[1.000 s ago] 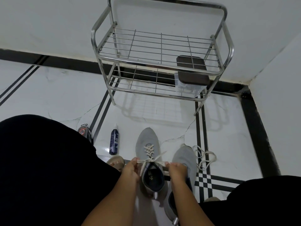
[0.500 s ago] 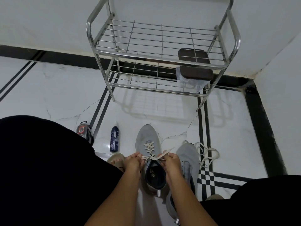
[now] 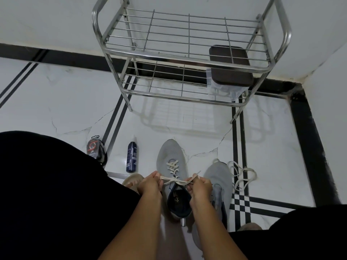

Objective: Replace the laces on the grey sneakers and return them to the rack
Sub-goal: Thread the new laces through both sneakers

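Two grey sneakers stand on the white floor between my knees. The left sneaker (image 3: pixel 170 153) carries a cream lace (image 3: pixel 173 167) threaded through its eyelets. My left hand (image 3: pixel 150 185) pinches one end of that lace and my right hand (image 3: pixel 200 186) pinches the other, with the ends crossed above the shoe's opening. The right sneaker (image 3: pixel 218 179) has no lace in its eyelets and is partly hidden by my right forearm. A loose cream lace (image 3: pixel 242 175) lies coiled on the floor just right of it. The metal shoe rack (image 3: pixel 187 59) stands farther ahead against the wall.
A dark-lidded clear box (image 3: pixel 230 70) sits on the rack's lower shelf at the right. A dark blue spray bottle (image 3: pixel 132 156) and a small packaged item (image 3: pixel 93 148) lie on the floor to the left. My dark-clothed knees fill both lower corners. A wall closes in on the right.
My hands moved closer together over the left sneaker and the lace ends now cross between them. The view has shifted nearer to the rack.
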Available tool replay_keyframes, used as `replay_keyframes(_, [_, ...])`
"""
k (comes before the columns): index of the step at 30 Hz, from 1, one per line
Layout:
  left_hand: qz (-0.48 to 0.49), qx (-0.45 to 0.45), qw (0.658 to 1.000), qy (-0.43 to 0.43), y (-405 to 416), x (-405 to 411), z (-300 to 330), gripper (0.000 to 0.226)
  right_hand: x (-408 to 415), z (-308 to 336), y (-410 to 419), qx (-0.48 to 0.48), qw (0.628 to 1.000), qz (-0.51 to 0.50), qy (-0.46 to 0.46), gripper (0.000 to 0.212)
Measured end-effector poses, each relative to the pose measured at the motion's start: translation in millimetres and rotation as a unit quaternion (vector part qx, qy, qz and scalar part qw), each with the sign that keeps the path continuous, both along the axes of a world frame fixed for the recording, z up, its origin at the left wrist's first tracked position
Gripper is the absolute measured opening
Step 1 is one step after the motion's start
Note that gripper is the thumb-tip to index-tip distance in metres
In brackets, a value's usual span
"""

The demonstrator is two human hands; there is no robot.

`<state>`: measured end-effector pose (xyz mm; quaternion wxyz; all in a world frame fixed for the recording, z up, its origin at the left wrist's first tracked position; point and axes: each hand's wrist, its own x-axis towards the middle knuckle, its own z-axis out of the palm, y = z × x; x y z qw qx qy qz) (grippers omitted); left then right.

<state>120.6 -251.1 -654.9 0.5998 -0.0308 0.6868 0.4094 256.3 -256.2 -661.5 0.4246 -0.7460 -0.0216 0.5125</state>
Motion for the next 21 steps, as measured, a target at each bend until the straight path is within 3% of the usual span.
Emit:
replay_keyframes(3, [-0.095,0.04,0.991,0.084,6,-1,6,0.023,13,2,2,0.008,0.994,0.108,-0.029,0.012])
replay_keyframes(5, [-0.163,0.07,0.976,0.123,14,0,8,0.021,23,7,3,0.005,0.986,0.165,0.005,0.015])
replay_keyframes(8, [-0.281,0.082,0.923,0.25,13,3,9,0.042,37,15,6,-0.04,0.964,0.257,-0.053,0.024])
replay_keyframes(11, [-0.308,-0.01,0.898,0.315,1,3,8,0.047,41,30,3,-0.127,0.88,0.434,-0.148,0.017])
replay_keyframes(13, [-0.403,-0.078,0.86,0.304,-8,6,7,0.039,37,39,-8,-0.173,0.809,0.537,-0.167,0.009])
replay_keyframes(15, [-0.512,-0.114,0.804,0.281,-13,10,8,0.039,31,39,-19,-0.194,0.751,0.596,-0.208,0.021])
replay_keyframes(17, [-0.545,-0.112,0.79,0.258,-18,13,8,0.042,22,38,-28,-0.169,0.712,0.616,-0.292,0.028])
replay_keyframes(19, [-0.565,-0.087,0.763,0.301,-19,11,11,0.038,12,35,-34,-0.127,0.734,0.585,-0.321,0.026])
replay_keyframes(21, [-0.553,-0.065,0.752,0.353,-21,8,12,0.028,4,33,-36,-0.081,0.796,0.539,-0.263,0.022])
